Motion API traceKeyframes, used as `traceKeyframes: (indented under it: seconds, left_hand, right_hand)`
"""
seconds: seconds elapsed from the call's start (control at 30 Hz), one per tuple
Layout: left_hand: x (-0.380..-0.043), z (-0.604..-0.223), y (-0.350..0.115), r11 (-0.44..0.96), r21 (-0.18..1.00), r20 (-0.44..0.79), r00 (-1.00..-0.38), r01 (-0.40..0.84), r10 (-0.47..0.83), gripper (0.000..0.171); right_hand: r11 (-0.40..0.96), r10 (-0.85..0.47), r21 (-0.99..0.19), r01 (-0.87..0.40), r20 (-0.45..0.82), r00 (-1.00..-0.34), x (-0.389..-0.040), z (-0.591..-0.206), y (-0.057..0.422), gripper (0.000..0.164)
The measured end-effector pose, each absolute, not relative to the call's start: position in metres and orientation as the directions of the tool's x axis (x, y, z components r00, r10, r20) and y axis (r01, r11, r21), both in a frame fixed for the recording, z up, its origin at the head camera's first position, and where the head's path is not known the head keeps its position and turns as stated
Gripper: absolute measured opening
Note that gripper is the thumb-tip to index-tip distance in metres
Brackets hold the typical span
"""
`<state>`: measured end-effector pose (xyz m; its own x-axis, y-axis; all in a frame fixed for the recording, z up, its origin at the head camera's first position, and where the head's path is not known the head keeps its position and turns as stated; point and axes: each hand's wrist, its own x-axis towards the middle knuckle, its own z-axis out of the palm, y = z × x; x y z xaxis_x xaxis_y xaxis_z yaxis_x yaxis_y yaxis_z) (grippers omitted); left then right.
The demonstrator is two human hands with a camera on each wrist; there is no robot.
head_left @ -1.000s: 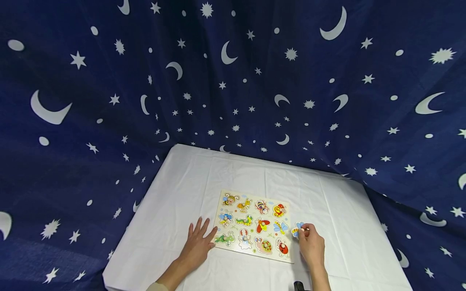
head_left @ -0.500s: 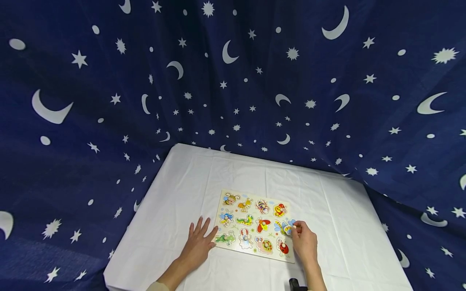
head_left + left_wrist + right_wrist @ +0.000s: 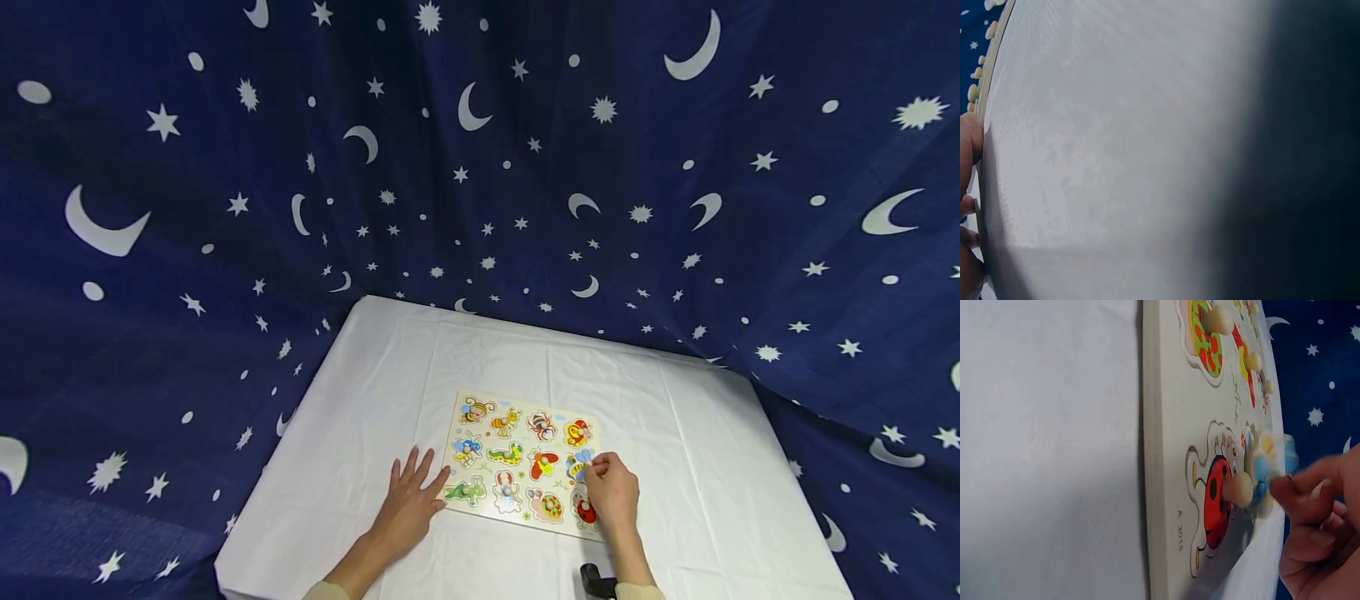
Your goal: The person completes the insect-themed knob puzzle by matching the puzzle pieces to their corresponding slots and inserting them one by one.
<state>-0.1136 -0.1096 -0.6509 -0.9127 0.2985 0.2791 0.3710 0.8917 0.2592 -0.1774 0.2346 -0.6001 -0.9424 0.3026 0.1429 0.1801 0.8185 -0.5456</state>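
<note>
A wooden peg puzzle board point(image 3: 480, 477) with several insect pieces lies on the white cloth. My right hand point(image 3: 613, 493) pinches a blue-winged bee puzzle piece point(image 3: 579, 467) over the board's right edge, at the matching bee picture. In the right wrist view the bee piece point(image 3: 1272, 464) looks blurred and tilted, beyond the ladybug piece point(image 3: 1217, 500) with its wooden knob. Whether it lies in its recess I cannot tell. My left hand point(image 3: 408, 508) lies with fingers spread, its fingertips at the board's left edge.
White cloth point(image 3: 675, 517) covers the table around the board. Behind and beside it hangs a dark blue curtain point(image 3: 420, 167) with moons and stars. A black device point(image 3: 596, 581) sits at the right wrist.
My right hand has carried the bee piece leftward, from beside the board onto its right edge over the bee picture. The left hand stays in place.
</note>
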Motion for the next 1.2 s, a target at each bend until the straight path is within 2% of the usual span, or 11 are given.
traceKeyframes:
  seconds: [0.1,0.3,0.4,0.57,0.97,1.2]
  left_hand:
    - [-0.112,-0.65,-0.11,0.891,0.263,0.276,-0.913,0.371,0.299,0.049]
    - [-0.113,-0.65,-0.111,0.891,0.261,0.288,-0.911,0.37,0.294,0.05]
    - [-0.113,-0.651,-0.111,0.889,0.264,0.292,-0.91,0.373,0.295,0.05]
    - [-0.112,-0.651,-0.111,0.89,0.255,0.303,-0.905,0.379,0.298,0.05]
    - [-0.111,-0.65,-0.113,0.894,0.246,0.286,-0.909,0.375,0.302,0.05]
    - [-0.11,-0.65,-0.114,0.891,0.243,0.301,-0.903,0.382,0.305,0.05]
  right_hand:
    - [0.845,0.283,-0.504,0.18,0.134,-0.95,-0.179,-0.6,0.231,0.007]
    - [0.924,0.152,-0.365,0.114,0.076,-0.986,-0.186,-0.598,0.227,0.025]
    - [0.949,0.096,-0.31,0.064,0.087,-0.992,-0.19,-0.6,0.228,0.02]
    - [0.952,0.093,-0.299,0.065,0.08,-0.992,-0.192,-0.602,0.232,0.011]
    - [0.94,0.176,-0.292,0.175,-0.023,-0.984,-0.191,-0.6,0.229,0.018]
    - [0.941,0.172,-0.29,0.173,-0.031,-0.985,-0.19,-0.601,0.228,0.015]
